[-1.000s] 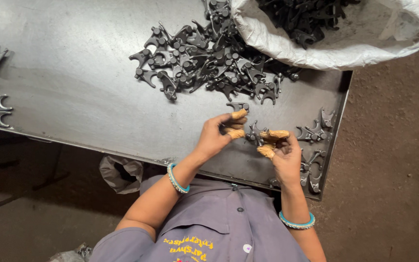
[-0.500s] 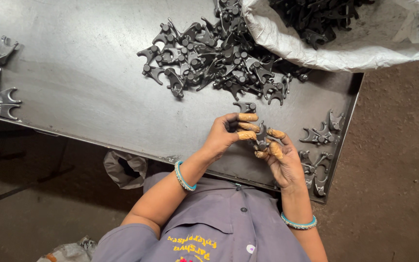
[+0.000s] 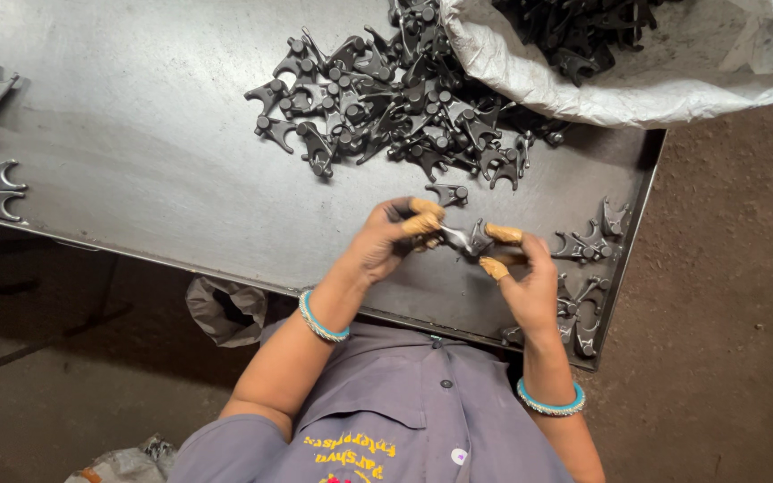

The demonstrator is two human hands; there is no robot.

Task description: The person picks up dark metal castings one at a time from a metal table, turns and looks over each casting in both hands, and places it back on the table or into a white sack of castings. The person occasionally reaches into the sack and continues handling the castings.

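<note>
While both hands pinch it, the dark forked metal casting (image 3: 465,240) sits mid-frame over the dull steel table (image 3: 136,179); left hand (image 3: 386,240) and right hand (image 3: 522,277) fingertips (capped in tan rubber) clamp its ends.

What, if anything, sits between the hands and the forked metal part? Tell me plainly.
Nothing visible does. The left hand and right hand both hold the dark forked metal part above the steel table. Only the orange fingertip covers lie between skin and metal. The pile of parts lies farther back.
</note>
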